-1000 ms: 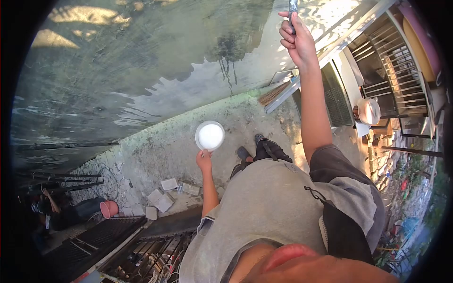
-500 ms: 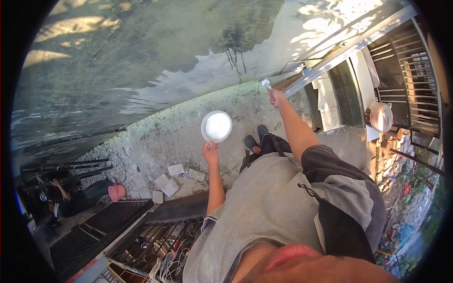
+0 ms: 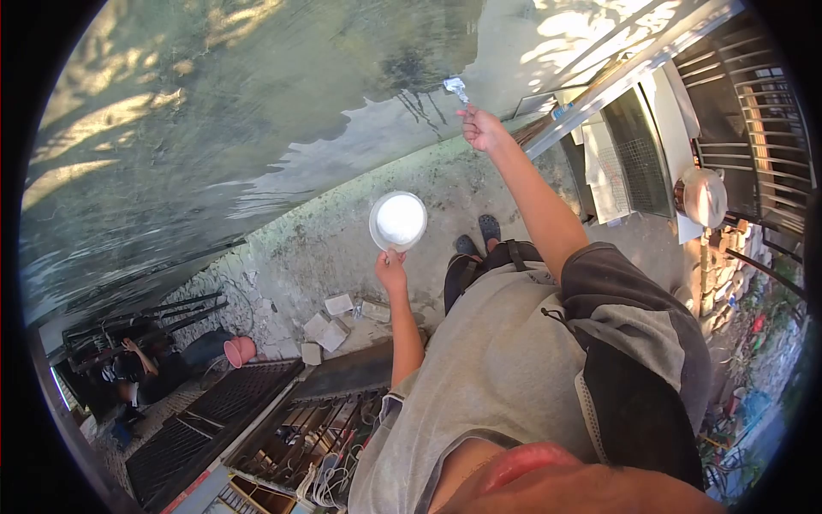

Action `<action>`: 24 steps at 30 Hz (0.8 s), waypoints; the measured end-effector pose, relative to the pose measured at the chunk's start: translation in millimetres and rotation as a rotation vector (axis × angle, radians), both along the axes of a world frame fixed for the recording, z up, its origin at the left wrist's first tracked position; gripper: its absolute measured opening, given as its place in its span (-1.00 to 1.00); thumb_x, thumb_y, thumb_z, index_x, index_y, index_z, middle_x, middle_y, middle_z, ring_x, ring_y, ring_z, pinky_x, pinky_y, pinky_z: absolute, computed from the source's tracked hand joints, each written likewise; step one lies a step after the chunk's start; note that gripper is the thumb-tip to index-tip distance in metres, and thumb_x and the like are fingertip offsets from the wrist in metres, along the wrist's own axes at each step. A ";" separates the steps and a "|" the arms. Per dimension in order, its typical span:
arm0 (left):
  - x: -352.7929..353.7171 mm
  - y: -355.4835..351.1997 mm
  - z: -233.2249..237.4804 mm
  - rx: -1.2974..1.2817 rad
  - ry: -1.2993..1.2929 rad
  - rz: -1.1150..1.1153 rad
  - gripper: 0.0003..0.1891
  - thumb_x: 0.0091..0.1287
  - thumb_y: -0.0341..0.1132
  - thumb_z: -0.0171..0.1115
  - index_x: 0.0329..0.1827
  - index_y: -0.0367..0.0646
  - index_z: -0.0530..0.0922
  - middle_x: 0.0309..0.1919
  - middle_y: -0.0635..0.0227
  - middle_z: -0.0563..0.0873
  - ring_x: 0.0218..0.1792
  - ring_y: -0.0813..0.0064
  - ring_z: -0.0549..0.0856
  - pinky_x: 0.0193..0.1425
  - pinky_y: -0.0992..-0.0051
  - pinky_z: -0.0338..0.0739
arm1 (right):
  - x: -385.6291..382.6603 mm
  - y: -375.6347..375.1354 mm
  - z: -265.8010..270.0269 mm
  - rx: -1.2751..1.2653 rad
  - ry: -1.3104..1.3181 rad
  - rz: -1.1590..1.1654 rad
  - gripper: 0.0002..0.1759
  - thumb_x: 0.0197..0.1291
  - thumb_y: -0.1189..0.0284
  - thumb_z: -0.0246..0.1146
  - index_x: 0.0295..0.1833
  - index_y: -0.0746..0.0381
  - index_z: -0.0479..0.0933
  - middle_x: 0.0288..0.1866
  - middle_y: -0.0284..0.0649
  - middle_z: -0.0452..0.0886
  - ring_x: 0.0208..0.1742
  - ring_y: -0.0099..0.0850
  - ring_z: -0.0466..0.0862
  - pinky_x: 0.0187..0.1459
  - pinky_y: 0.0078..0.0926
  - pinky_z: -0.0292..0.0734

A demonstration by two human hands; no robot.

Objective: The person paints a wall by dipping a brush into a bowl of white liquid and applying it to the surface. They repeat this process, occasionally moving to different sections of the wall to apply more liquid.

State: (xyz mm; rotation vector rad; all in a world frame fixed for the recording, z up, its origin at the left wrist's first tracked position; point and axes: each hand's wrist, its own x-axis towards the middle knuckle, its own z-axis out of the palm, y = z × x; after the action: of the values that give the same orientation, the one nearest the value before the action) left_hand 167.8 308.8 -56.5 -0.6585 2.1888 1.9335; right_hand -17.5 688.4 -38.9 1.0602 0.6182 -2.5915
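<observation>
My left hand (image 3: pixel 391 267) is closed on the rim of a round bowl (image 3: pixel 374 224), held out level over the ground. White paint (image 3: pixel 401 218) fills its middle. Stretched up and forward, my right hand (image 3: pixel 481 128) grips the handle of a paintbrush (image 3: pixel 455 87). White paint coats the bristles, which overlap the grey-green wall (image 3: pixel 291 77) just right of a dark, drippy patch (image 3: pixel 419 75).
Concrete blocks (image 3: pixel 325 331) lie on the ground at left, and a pink bucket (image 3: pixel 240 351) is farther off. Another person (image 3: pixel 150 373) is low at the far left. A metal pot (image 3: pixel 704 197) and barred frames (image 3: pixel 758 128) stand at right.
My right hand has raised the paintbrush up and to the left, from the wall's lower edge to beside the dark patch. The bowl stays in my left hand, and the view has shifted slightly.
</observation>
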 end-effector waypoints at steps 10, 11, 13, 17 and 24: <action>-8.3 16.1 -25.2 0.034 0.059 -0.040 -0.76 0.48 -0.36 0.06 -0.15 -0.40 0.60 -0.31 0.22 0.72 -0.31 0.47 0.73 -0.15 0.51 0.68 | 118.1 -4.4 131.7 0.398 0.381 -0.131 -0.63 0.48 0.08 0.05 -0.01 0.18 0.47 -0.65 -0.55 0.03 -0.70 -0.69 0.01 -0.67 -0.66 -0.11; -9.1 16.4 -25.4 0.026 0.046 -0.035 -0.76 0.48 -0.36 0.06 -0.14 -0.40 0.60 -0.30 0.22 0.72 -0.30 0.47 0.73 -0.15 0.51 0.68 | 117.1 -5.0 123.3 0.401 0.385 -0.134 -0.63 0.48 0.08 0.05 -0.01 0.18 0.47 -0.65 -0.55 0.03 -0.70 -0.69 0.01 -0.67 -0.66 -0.11; -11.5 15.7 -26.5 0.033 0.056 -0.046 -0.76 0.48 -0.36 0.06 -0.14 -0.40 0.61 -0.30 0.22 0.72 -0.30 0.47 0.73 -0.15 0.51 0.68 | 107.4 -4.1 101.5 0.542 0.416 -0.297 -0.61 0.49 0.05 0.03 -0.15 0.17 0.46 -0.68 -0.55 0.03 -0.73 -0.71 0.01 -0.69 -0.64 -0.13; -10.8 10.9 -14.9 0.037 0.079 -0.036 -0.77 0.48 -0.36 0.08 -0.15 -0.38 0.61 -0.31 0.23 0.72 -0.30 0.48 0.73 -0.16 0.52 0.68 | 76.3 4.0 64.3 0.483 0.417 -0.408 -0.57 0.50 0.02 0.00 -0.24 0.16 0.44 -0.68 -0.55 0.04 -0.74 -0.71 0.02 -0.70 -0.64 -0.13; 1.7 -8.3 -15.2 0.030 0.080 0.000 -0.79 0.47 -0.38 0.09 -0.14 -0.38 0.60 -0.29 0.24 0.71 -0.30 0.48 0.72 -0.14 0.50 0.69 | 74.8 24.0 -79.2 0.793 -0.148 -0.032 -0.45 0.37 -0.14 0.09 -0.39 0.13 0.39 -0.68 -0.49 0.15 -0.75 -0.64 0.11 -0.71 -0.55 -0.05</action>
State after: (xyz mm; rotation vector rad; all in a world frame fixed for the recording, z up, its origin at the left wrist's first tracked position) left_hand 169.5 300.5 -71.7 -0.5873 2.2004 2.0224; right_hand 57.3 712.4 -118.1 1.4494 1.6681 -2.2720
